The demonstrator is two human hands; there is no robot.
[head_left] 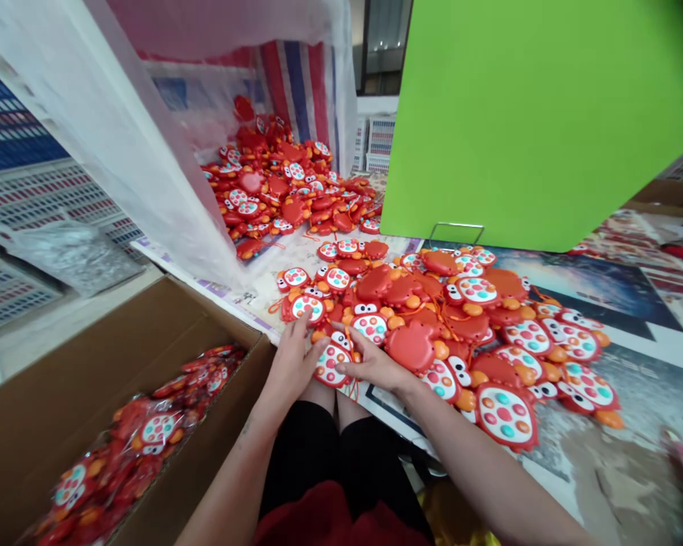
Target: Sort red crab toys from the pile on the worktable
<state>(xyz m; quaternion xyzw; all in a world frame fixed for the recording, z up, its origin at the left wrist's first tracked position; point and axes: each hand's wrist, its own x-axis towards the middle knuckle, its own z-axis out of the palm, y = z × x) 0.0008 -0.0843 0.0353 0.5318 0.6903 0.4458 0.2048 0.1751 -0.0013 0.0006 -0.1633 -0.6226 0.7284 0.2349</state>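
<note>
A red toy crab with a white belly, coloured round buttons and bulging eyes is at the table's near edge. My right hand is on its right side, thumb over the front and fingers around the upper edge. My left hand is at its left, thumb by its upper left edge and fingers stretched toward another toy crab. The undersides of both hands are hidden. A heap of the same crabs, some face down with orange cords, spreads to the right.
At lower left stands a cardboard box holding crabs in clear bags. Behind, a larger pile of crabs lies inside a translucent sheet enclosure. A green panel stands at the back right. Plastic crates are at left.
</note>
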